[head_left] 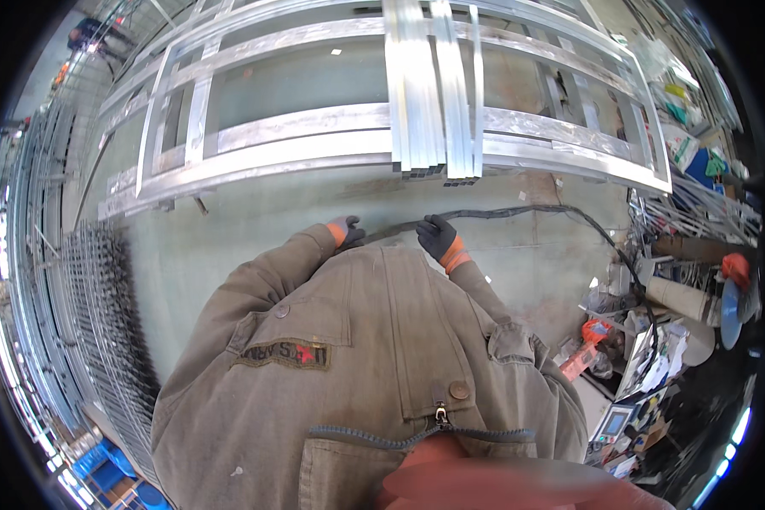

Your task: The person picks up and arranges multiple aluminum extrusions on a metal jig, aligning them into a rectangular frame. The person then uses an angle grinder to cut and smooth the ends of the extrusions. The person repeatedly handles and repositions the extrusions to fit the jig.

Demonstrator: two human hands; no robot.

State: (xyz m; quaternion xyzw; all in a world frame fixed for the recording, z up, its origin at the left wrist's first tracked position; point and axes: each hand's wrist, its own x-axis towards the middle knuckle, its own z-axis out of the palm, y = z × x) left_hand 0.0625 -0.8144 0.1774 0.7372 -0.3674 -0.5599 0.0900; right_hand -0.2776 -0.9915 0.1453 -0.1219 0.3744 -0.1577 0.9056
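Both my hands wear dark gloves with orange cuffs and are held in front of my brown jacket. My left hand [347, 232] has its fingers loosely bent and slightly apart, and nothing shows in it. My right hand [439, 237] is closed, its fingers curled inward; whatever it may hold is hidden. A black cable [518, 209] runs from the right, passes by the right hand and reaches toward the left one. Whether either hand touches it, I cannot tell.
Ahead stands a large metal frame [306, 153] with several long metal tubes [416, 102] across it. A stack of metal mesh [93, 289] lies at left. Cluttered gear and a small control box [612, 422] stand at right. Far left, a person [93, 38] is bent over.
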